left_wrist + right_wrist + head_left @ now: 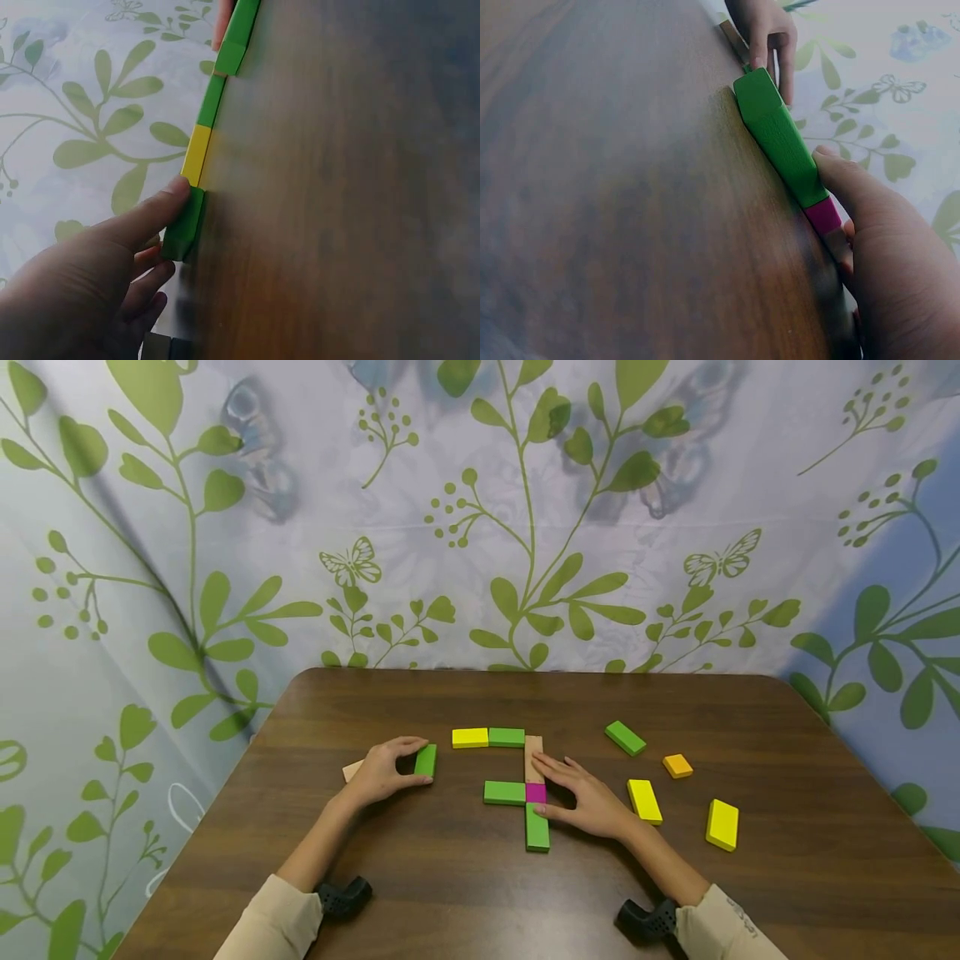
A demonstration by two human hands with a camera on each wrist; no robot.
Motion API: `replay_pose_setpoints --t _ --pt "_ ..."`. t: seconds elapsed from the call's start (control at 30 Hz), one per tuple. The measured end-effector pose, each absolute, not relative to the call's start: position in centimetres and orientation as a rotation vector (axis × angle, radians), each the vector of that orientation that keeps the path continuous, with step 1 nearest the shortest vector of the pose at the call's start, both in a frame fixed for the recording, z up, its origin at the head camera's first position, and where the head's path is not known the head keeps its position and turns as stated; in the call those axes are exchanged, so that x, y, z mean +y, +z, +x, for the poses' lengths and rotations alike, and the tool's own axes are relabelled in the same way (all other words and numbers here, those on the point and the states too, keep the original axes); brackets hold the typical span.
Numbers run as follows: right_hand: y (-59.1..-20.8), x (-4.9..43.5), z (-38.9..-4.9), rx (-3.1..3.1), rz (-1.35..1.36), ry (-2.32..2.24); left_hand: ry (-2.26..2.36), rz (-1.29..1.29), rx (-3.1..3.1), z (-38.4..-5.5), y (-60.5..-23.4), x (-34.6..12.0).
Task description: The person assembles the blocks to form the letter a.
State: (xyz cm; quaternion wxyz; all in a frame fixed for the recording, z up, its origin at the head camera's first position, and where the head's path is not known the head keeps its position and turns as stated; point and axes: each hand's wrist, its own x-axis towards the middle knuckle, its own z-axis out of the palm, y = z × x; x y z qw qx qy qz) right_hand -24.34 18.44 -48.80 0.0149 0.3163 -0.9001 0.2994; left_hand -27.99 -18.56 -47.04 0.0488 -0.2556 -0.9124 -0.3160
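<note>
My left hand (384, 770) pinches a green block (426, 761) by its two ends, thumb near and fingers far. In the left wrist view the same green block (184, 225) is low at the table surface. My right hand (588, 797) rests along a joined figure of blocks, its fingers fairly straight. Those fingers touch a plain wooden block (533, 758). The thumb lies against a green block (537, 831), close to a magenta block (536, 792). A second green block (505, 792) juts left from the magenta one. Farther back, a yellow block (470, 738) meets another green block (507, 737).
Right of the figure lie a loose green block (626, 737), a small orange block (677, 766) and two yellow blocks (645, 802). A wooden block (351, 770) is partly hidden behind my left hand. The brown table (450, 893) ends at a leaf-patterned curtain (480, 527).
</note>
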Motion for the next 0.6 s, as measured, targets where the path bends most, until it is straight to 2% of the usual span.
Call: replay_pose_setpoints --t 0.6 --pt "-48.9 18.4 -24.3 -2.785 0.988 0.934 -0.84 -0.908 -2.769 -24.2 -46.1 -19.8"
